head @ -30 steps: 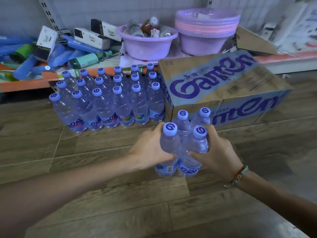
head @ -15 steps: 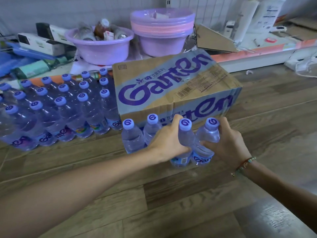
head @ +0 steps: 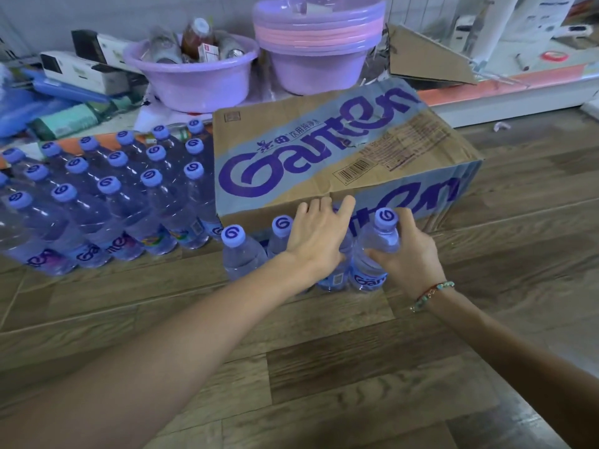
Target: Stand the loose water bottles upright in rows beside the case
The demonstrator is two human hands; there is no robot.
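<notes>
Brown wood floor lies nearest. The right hand wraps 1 bottle; the left hand, fingers spread, lies over another. Best to press them down flat, touching the cardboard case. Standing rows wait left.

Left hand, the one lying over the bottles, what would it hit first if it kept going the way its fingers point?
Probably the printed cardboard water case: the left hand points at its near side, fingertips seemingly almost touching.
</notes>
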